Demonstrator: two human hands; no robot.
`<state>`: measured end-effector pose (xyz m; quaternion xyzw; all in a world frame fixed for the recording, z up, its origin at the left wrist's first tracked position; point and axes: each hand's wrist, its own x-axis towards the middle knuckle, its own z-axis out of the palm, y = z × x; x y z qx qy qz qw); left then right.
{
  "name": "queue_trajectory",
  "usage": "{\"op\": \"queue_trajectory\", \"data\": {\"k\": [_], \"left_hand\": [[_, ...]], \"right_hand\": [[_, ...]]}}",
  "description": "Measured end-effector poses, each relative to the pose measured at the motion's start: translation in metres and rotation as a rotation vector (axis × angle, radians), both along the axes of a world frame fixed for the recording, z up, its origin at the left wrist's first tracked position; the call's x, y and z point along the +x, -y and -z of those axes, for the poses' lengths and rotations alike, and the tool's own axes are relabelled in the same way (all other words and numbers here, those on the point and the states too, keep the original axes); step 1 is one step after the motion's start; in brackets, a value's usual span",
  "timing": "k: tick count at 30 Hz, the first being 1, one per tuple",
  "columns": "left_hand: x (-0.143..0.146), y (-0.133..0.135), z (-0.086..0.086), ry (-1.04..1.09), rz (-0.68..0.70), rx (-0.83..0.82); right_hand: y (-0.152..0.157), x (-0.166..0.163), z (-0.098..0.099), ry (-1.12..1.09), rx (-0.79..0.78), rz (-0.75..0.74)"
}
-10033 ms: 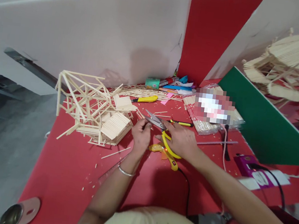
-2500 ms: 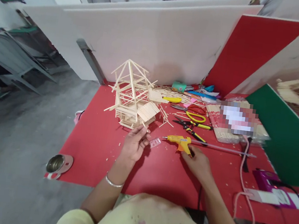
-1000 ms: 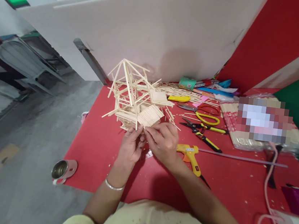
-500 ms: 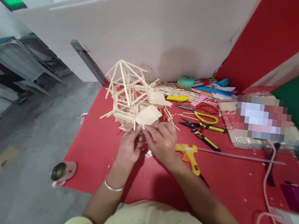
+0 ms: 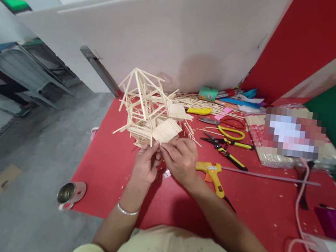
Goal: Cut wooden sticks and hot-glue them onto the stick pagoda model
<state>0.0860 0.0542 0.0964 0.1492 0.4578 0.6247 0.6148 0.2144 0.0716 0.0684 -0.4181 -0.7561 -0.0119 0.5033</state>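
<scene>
A model built of thin wooden sticks (image 5: 142, 98) stands on the red table, with an open peaked frame on top and flat slatted panels below. At its near edge, below a slatted panel (image 5: 167, 130), both my hands meet with fingertips almost touching. My left hand (image 5: 145, 163) is closed, thumb and fingers pinching the model's near edge beside a stick end. My right hand (image 5: 181, 158) is closed in a pinch just right of it; whatever small piece sits in those fingertips is hidden. A yellow glue gun (image 5: 212, 174) lies right of my right hand, a glue stick extending from it.
Right of the model lie a yellow cutter (image 5: 199, 110), yellow-and-red-handled scissors (image 5: 231, 131) and black-yellow pliers (image 5: 226, 147). Loose sticks (image 5: 189, 101) spread behind. Bagged sticks (image 5: 263, 144) lie further right. A mug (image 5: 70, 193) stands at the left table edge. A white board (image 5: 166, 40) rises behind.
My right hand has shifted very slightly left at the fingertips. Otherwise the model, my left hand and the tools look the same.
</scene>
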Motion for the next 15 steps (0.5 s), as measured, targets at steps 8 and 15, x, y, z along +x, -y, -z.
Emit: {"op": "queue_trajectory", "data": {"k": [8,15], "left_hand": [[0.007,0.029,-0.001,-0.021,0.137,-0.063],[0.01,0.044,0.017,-0.022,0.171,0.003]], "right_hand": [[0.036,0.014,-0.006,-0.007,0.077,-0.028],[0.096,0.087,0.023,0.155,-0.296,0.311]]}}
